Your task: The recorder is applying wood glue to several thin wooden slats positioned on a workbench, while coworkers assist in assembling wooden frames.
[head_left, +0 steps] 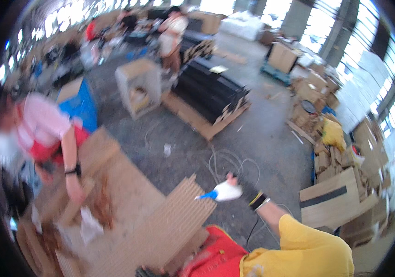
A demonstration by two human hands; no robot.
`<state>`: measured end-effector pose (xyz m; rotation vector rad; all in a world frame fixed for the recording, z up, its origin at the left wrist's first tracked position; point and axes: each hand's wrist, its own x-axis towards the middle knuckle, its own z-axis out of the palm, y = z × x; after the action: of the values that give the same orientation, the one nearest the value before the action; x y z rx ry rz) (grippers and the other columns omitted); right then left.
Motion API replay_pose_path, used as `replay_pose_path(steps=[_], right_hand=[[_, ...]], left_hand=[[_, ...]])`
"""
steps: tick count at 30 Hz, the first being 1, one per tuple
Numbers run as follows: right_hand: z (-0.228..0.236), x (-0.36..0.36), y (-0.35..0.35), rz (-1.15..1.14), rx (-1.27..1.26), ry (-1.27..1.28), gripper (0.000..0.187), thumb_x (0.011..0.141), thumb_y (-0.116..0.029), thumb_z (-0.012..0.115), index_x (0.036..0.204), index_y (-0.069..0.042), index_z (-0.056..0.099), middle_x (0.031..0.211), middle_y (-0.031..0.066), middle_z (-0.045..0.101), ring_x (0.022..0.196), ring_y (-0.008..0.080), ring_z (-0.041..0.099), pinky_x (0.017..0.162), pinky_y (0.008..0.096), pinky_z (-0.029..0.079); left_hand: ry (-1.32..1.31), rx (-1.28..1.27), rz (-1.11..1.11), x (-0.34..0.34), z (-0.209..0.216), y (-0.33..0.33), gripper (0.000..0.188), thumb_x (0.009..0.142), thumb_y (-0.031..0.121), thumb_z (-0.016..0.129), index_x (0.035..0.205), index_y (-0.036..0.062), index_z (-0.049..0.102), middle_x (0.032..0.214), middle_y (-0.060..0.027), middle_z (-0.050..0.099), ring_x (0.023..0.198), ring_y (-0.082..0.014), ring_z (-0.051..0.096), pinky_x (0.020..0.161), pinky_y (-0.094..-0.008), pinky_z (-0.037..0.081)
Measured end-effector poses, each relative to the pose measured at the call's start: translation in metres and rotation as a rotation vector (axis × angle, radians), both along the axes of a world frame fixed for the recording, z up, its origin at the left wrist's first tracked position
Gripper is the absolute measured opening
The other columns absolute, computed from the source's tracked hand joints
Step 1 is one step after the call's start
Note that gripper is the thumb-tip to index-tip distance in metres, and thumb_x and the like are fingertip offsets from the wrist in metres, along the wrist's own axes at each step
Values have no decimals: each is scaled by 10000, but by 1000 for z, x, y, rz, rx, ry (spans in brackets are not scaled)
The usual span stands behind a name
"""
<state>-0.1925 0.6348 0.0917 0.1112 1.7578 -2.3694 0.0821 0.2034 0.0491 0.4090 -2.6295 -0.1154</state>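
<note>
In my right hand [240, 181], which wears a dark glove, is a white squeeze bottle [228, 191] with a blue nozzle pointing left. It is held just beyond the far right end of a row of brown strips [169, 219] lying side by side on the table. My left hand [147, 272], also dark-gloved, barely shows at the lower edge beside the strips; its fingers are mostly cut off by the frame. The picture is blurred by motion.
A co-worker [45, 124] leans over the brown worktable [133, 180] at the left, near wood pieces and white crumpled plastic [90, 225]. Beyond stand a pallet of black panels [209, 90] and a white cabinet [138, 87]. Hoses [234, 161] loop on the floor. Cardboard piles line the right.
</note>
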Motion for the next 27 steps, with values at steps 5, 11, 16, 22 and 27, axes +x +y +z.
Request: replay_pose_path(steps=[5,11,16,22,27], right_hand=[[-36,34,-69,-13,-788,-253,351,921,-320,719,1200,-129,627,959,70,704,808,271,724,714,417,613],[-22,68,-167,171,-1513,-386,598,924,-429,718,1365,-51,576,1238,166,679,1087,354,675,952,511,564],[-16,90,-229,328,-1565,-267,659,956,-488,674,1409,-33,526,1289,202,644,1130,389,657,988,559,541],[17,139,-311,452,-1634,-527,767,926,-460,722,1491,-31,430,1315,200,587,1115,340,633,958,483,570],[25,181,-364,627,-1477,-632,729,940,-393,734,1497,-40,423,1285,179,592,1064,283,636,817,365,597]], left_hand=[[108,98,-44,9,17,10,636,1017,415,598,1474,3,437,1439,-264,521,1313,-442,522,1115,-559,415],[156,182,-54,31,34,-16,606,1013,394,616,1438,-11,466,1401,-272,551,1270,-438,556,1076,-533,454],[204,272,-65,54,45,-52,581,1010,376,631,1408,-23,490,1370,-279,576,1235,-434,585,1042,-512,487],[254,379,-25,106,49,-107,552,1006,355,648,1372,-38,518,1333,-287,607,1192,-430,619,1003,-487,526],[206,361,107,179,-18,-174,783,955,510,687,1502,55,360,1489,-309,468,1300,-491,543,1023,-595,489]])
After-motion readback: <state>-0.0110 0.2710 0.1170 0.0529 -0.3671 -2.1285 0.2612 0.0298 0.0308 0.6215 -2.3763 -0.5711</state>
